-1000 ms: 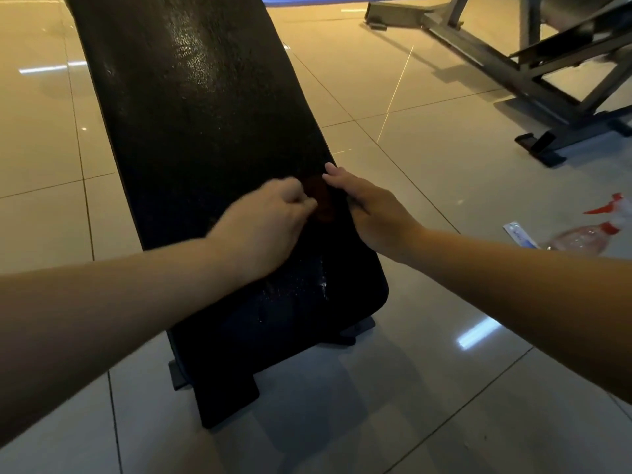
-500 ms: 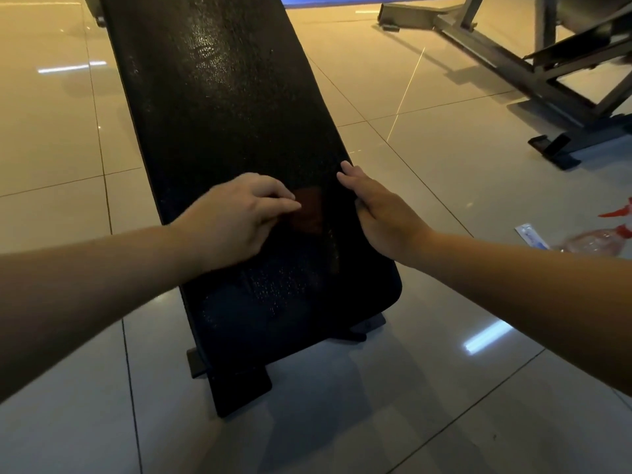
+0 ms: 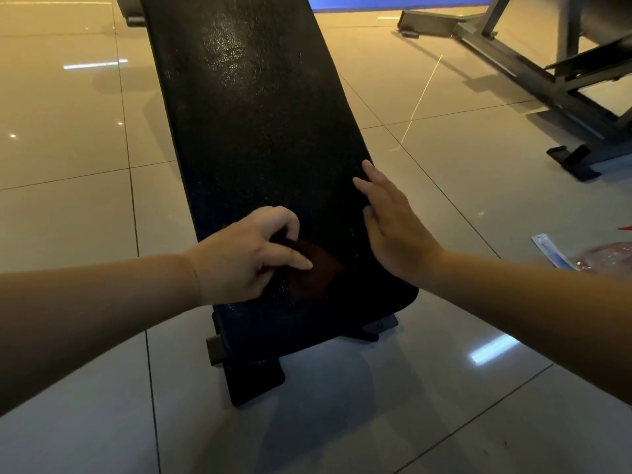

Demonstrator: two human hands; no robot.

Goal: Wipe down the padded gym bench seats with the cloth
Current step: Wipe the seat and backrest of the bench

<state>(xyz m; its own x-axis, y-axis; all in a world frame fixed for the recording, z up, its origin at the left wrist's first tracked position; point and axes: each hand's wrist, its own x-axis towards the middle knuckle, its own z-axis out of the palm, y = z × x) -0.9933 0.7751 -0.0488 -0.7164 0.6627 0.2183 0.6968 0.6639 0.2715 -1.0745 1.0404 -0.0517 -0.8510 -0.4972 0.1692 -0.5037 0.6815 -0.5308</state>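
A long black padded bench (image 3: 253,124) runs away from me over the tiled floor, its surface wet and glistening. A dark reddish-brown cloth (image 3: 318,268) lies on the pad near its close end. My left hand (image 3: 242,258) is over the cloth's left part, fingers curled and pinching it. My right hand (image 3: 393,220) rests with straight fingers against the pad's right edge, just right of the cloth.
A grey metal frame of another gym machine (image 3: 547,73) stands at the back right. A spray bottle (image 3: 605,256) and a small white-blue packet (image 3: 552,251) lie on the floor at the right edge. The bench's foot bracket (image 3: 253,374) sticks out below the pad.
My left hand slid back toward the near end of the pad and its fingers curled onto the cloth. The right hand stayed on the pad's right edge, fingers straighter.
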